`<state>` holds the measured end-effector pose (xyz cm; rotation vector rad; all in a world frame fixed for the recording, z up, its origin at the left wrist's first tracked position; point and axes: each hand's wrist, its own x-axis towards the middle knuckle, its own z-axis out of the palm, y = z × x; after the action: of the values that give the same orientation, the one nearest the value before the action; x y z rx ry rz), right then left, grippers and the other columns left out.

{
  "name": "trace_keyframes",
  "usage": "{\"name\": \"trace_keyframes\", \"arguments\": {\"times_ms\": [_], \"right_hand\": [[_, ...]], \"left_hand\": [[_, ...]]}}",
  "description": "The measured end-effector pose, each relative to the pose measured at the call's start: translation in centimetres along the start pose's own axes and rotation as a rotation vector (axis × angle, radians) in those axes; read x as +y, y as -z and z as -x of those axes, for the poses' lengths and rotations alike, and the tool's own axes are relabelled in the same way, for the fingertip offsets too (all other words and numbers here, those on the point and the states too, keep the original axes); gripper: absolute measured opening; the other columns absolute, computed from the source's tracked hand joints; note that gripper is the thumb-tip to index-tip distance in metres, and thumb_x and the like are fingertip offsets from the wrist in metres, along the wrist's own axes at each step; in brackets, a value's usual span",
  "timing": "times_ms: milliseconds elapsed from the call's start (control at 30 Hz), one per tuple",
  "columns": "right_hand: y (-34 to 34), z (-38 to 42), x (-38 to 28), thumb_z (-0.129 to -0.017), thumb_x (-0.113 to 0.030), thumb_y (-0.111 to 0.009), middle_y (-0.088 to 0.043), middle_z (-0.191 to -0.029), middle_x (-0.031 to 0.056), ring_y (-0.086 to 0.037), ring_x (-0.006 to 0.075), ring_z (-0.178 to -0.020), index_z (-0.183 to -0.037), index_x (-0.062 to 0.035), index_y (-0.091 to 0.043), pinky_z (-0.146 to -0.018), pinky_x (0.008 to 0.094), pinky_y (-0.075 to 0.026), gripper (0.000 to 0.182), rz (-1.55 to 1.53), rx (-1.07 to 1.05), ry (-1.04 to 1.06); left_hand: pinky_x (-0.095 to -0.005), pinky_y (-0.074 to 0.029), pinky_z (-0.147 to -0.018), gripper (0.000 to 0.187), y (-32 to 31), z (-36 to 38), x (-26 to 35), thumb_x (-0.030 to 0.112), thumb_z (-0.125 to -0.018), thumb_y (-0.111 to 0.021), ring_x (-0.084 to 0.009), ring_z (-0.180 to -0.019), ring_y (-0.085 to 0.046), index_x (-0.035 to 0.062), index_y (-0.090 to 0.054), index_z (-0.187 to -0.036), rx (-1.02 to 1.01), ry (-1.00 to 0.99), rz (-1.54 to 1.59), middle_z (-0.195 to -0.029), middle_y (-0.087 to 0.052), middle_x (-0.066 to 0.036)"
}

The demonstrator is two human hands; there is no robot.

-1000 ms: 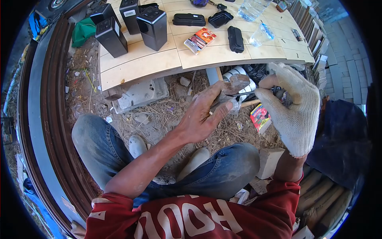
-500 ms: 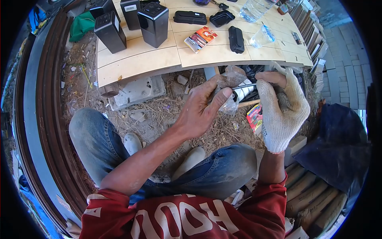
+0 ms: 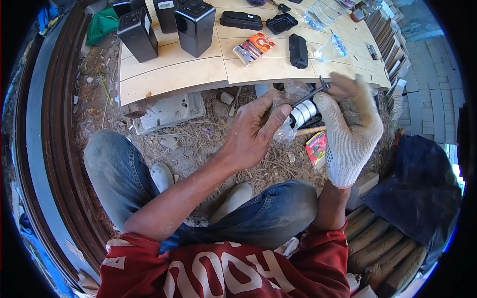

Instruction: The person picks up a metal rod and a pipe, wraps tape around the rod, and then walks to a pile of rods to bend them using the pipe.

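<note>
So the bare left hand (image 3: 251,130) pinches a thin, dark metal-looking rod (image 3: 309,97) with a flat head (image 3: 324,83), probably near one end so the head sticks out free, just by the pale wooden tabletop's (image 3: 171,78) near edge. Crinkly clear plastic (image 3: 284,134) bunches alongside. Right hand (image 3: 354,116), in a white knit glove (image 3: 345,144), is blurred; can't tell if it's gripping.

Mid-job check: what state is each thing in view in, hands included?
Left hand: bare, pinching the dark rod
Dark rod: tilted, wider end away from left hand
Right hand: gloved, fingers blurred; contact with rod unclear
Clear plastic: crumpled, at left hand's fingers
Tall black boxes: upright on table
Red packet: lying on table
Dark sheet: creased
</note>
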<state>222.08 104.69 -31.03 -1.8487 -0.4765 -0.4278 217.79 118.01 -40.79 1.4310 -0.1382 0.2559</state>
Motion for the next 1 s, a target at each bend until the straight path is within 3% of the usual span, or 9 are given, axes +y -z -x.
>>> {"name": "trace_keyframes", "arguments": {"times_ms": [100, 167, 400, 567, 633, 700, 767, 833, 1000], "right_hand": [[0.9, -0.1, 1.1, -0.08, 0.0, -0.079, -0.074, -0.096, 0.0077, -0.068, 0.0135, -0.079, -0.107, 0.0029, -0.071, -0.077, 0.0285, -0.054, 0.028, 0.145, -0.091, -0.009], [1.3, -0.4, 1.5, -0.079, -0.001, -0.08, -0.075, -0.096, 0.0095, -0.069, 0.0178, -0.081, -0.108, 0.003, -0.072, -0.082, 0.0317, -0.054, 0.03, 0.399, -0.106, 0.414], [0.9, 1.3, 1.8, -0.077, -0.003, -0.082, -0.075, -0.094, 0.0097, -0.07, 0.0199, -0.087, -0.108, 0.0007, -0.073, -0.084, 0.0331, -0.053, 0.033, 0.219, -0.049, 0.15], [1.8, 0.9, 1.1, -0.075, -0.004, -0.083, -0.075, -0.095, 0.0117, -0.07, 0.0201, -0.089, -0.106, 0.0006, -0.075, -0.083, 0.0322, -0.054, 0.032, 0.469, -0.16, 0.347], [1.2, 1.3, 0.5, -0.077, -0.004, -0.081, -0.075, -0.096, 0.0137, -0.071, 0.0223, -0.089, -0.107, 0.0008, -0.074, -0.083, 0.0325, -0.054, 0.031, 0.36, -0.145, 0.168], [1.4, 1.6, 1.0, -0.078, -0.003, -0.079, -0.073, -0.097, 0.0157, -0.071, 0.0244, -0.089, -0.107, 0.001, -0.074, -0.083, 0.0325, -0.054, 0.03, 0.465, -0.179, 0.376], [1.3, 2.4, 0.3, -0.082, 0.0, -0.075, -0.073, -0.1, 0.015, -0.07, 0.0191, -0.088, -0.11, 0.0022, -0.073, -0.082, 0.0301, -0.054, 0.028, 0.467, -0.14, 0.361], [1.2, 2.9, -1.1, -0.087, 0.005, -0.068, -0.072, -0.099, 0.0098, -0.066, 0.0127, -0.086, -0.113, 0.0081, -0.067, -0.079, 0.0257, -0.053, 0.027, 0.07, 0.127, -0.121], [3.0, 2.0, -1.0, -0.091, 0.003, -0.064, -0.068, -0.094, 0.009, -0.06, 0.0102, -0.072, -0.119, 0.0079, -0.064, -0.069, 0.0218, -0.05, 0.029, -0.201, 0.067, -0.104]], "left_hand": [[-0.0309, -0.047, -0.082, 0.037, 0.2, 0.0, -0.1, 0.032, -0.105, -0.053, -0.0119, -0.094, -0.055, 0.0004, -0.059, -0.124, -0.072, 0.119, 0.005, -0.105, -0.062, -0.006], [-0.0337, -0.048, -0.083, 0.038, -0.5, 0.3, 0.0, 0.03, -0.104, -0.056, -0.0154, -0.095, -0.057, 0.0, -0.057, -0.126, -0.036, -0.049, -0.037, -0.106, -0.063, -0.009], [-0.0374, -0.049, -0.086, 0.039, -0.1, 0.6, 0.3, 0.026, -0.103, -0.056, -0.0224, -0.095, -0.062, 0.0001, -0.052, -0.132, -0.07, -0.021, -0.127, -0.11, -0.064, -0.016], [-0.0384, -0.049, -0.087, 0.041, 0.1, 0.9, -0.1, 0.027, -0.103, -0.055, -0.0232, -0.097, -0.063, 0.0006, -0.051, -0.134, -0.049, -0.021, -0.207, -0.114, -0.066, -0.017], [-0.0388, -0.049, -0.088, 0.041, 0.1, 1.0, -0.4, 0.026, -0.103, -0.055, -0.0242, -0.098, -0.064, 0.0005, -0.051, -0.135, -0.037, -0.063, -0.249, -0.114, -0.066, -0.017], [-0.0393, -0.05, -0.088, 0.041, 0.2, 1.0, -0.5, 0.026, -0.103, -0.054, -0.0252, -0.099, -0.064, 0.0005, -0.05, -0.135, -0.012, -0.11, -0.295, -0.115, -0.066, -0.018], [-0.0406, -0.049, -0.09, 0.042, 0.2, 1.4, -0.5, 0.026, -0.103, -0.054, -0.0285, -0.101, -0.065, -0.0007, -0.049, -0.135, -0.012, 0.021, -0.348, -0.115, -0.066, -0.02], [-0.0407, -0.049, -0.091, 0.041, -0.1, 1.4, -1.8, 0.025, -0.103, -0.054, -0.0301, -0.101, -0.065, -0.0017, -0.049, -0.135, 0.044, -0.045, -0.41, -0.114, -0.066, -0.021], [-0.0478, -0.036, -0.112, 0.054, 0.1, 1.5, -1.0, 0.027, -0.101, -0.055, -0.0471, -0.13, -0.048, -0.0117, -0.044, -0.138, -0.025, 0.041, -0.31, -0.135, -0.051, -0.036]]}}
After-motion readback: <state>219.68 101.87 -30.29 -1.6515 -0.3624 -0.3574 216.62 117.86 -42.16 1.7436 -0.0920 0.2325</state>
